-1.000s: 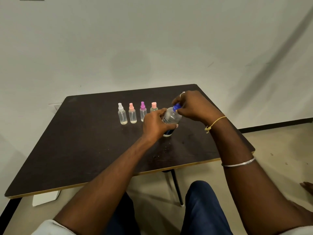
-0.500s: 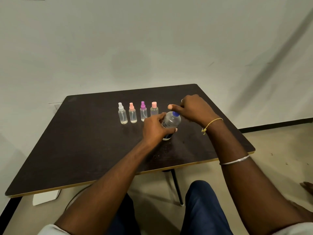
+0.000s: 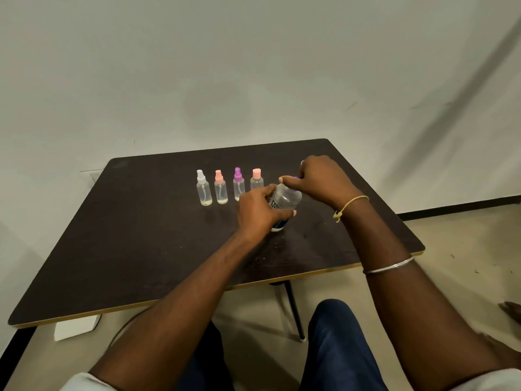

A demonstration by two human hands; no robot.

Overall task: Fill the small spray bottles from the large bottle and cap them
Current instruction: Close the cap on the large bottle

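Large bottle (image 3: pixel 285 200): base on the worktop (image 3: pixel 135 238), leaning a little; I judge that eases the twist.
Left hand (image 3: pixel 258 211): wrapped round its body, steadying it.
Right hand (image 3: pixel 321 179): fingers curled over the cap (image 3: pixel 295 177), hiding nearly all of it.
Small spray bottles (image 3: pixel 220 190): row of four just beside, tops on; fill unclear.

Plain indoor room. A dark laminate table (image 3: pixel 141 235) is placed before an off-white painted wall (image 3: pixel 253 66); to the table's right, a beige floor (image 3: pixel 456 244) is bordered by a dark skirting strip (image 3: pixel 465 206). Home or workplace cannot be determined.
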